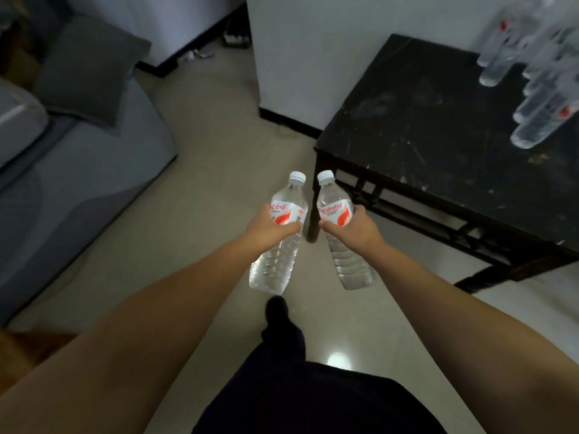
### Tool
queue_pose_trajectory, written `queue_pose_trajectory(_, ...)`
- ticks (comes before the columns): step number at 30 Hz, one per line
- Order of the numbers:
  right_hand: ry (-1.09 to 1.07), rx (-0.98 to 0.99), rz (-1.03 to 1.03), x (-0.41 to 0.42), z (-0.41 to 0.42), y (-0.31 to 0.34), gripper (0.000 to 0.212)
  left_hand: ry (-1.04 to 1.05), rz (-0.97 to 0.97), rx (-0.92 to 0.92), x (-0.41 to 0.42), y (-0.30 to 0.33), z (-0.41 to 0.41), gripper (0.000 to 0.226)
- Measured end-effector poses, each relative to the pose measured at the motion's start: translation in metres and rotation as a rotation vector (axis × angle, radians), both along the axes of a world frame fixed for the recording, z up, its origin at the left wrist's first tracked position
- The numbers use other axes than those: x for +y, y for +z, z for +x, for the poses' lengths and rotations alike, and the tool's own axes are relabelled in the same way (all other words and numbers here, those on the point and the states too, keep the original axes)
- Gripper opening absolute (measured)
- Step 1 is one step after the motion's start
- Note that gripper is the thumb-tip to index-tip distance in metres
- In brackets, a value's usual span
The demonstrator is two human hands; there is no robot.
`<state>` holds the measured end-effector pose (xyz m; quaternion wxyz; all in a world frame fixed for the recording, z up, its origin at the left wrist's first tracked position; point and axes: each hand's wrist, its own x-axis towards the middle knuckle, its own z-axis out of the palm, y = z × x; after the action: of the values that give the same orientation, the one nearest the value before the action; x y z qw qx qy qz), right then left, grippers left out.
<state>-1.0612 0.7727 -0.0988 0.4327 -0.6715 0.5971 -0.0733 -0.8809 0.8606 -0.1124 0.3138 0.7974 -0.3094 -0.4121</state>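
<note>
Clear plastic white-capped left bottle [277,245] and right bottle [343,242], labels clamped by left hand [266,228] and right hand [358,230] fingers, are held cap-up, likely to stand at the near corner of the black desk [423,136].

The dark surface [423,120] stood on my right, close against a white wall [313,57]. Its black top was scuffed and flecked with pale marks. A cluster of clear water bottles [539,114] sat at its far right side, some showing red, too blurred for me to count. The surface's legs rested on a pale, glossy floor [200,170]. On that floor a grey sofa [78,183] stood to my left, and my dark shoe [276,308] was planted on it.
</note>
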Motion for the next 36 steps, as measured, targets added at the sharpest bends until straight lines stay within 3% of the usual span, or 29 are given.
queue_pose_trajectory(5, -0.073, -0.012, -0.007, -0.063, 0.051, 0.012, 0.079, -0.07, -0.002, -0.021, -0.078, 0.01, 0.058, 0.081)
queue_pose_trajectory(14, -0.266, -0.107, -0.026, -0.173, 0.103, 0.036, 0.076, -0.215, -0.054, -0.05, -0.217, 0.046, 0.119, 0.071)
queue_pose_trajectory(18, -0.321, -0.117, -0.023, -0.216, 0.104, 0.04, 0.075, -0.292, -0.041, -0.062, -0.273, 0.048, 0.115, 0.08)
queue_pose_trajectory(24, -0.41, -0.115, -0.023, -0.296, 0.083, 0.03, 0.078, -0.43, -0.068, -0.058, -0.367, 0.041, 0.092, 0.067)
queue_pose_trajectory(27, -0.45, -0.101, -0.002, -0.339, 0.062, 0.028, 0.082, -0.467, -0.038, -0.054, -0.419, 0.039, 0.079, 0.078)
queue_pose_trajectory(36, -0.689, -0.182, -0.101, -0.442, -0.003, 0.048, 0.075, -0.592, -0.1, -0.082, -0.562, 0.063, 0.011, 0.072)
